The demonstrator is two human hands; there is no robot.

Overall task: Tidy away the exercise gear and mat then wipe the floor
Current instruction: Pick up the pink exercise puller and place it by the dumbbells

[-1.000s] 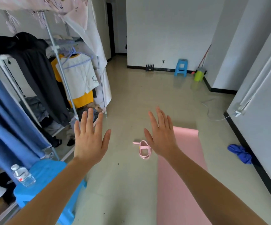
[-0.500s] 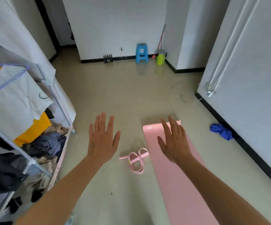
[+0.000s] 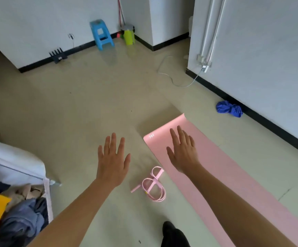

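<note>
A pink exercise mat (image 3: 221, 168) lies unrolled on the beige floor, running from centre to lower right. A pink coiled resistance band (image 3: 153, 187) rests on the floor just left of the mat's edge. My left hand (image 3: 112, 161) is held out flat with straight fingers, above the floor left of the band, holding nothing. Over the mat's far end my right hand (image 3: 183, 152) is also spread flat and empty. A crumpled blue cloth (image 3: 229, 108) lies by the right wall's black skirting.
A clothes rack with a white cover (image 3: 14, 161) and piled garments stands at lower left. A blue stool (image 3: 101, 34), a green bottle (image 3: 129, 36) and a mop handle stand by the far wall. A white cable (image 3: 173, 81) trails across the floor. My dark shoe (image 3: 173, 234) shows at the bottom.
The view has swung right and downward, so the rack slid off to the left and the mat and band came nearer. Both hands stay outstretched and empty.
</note>
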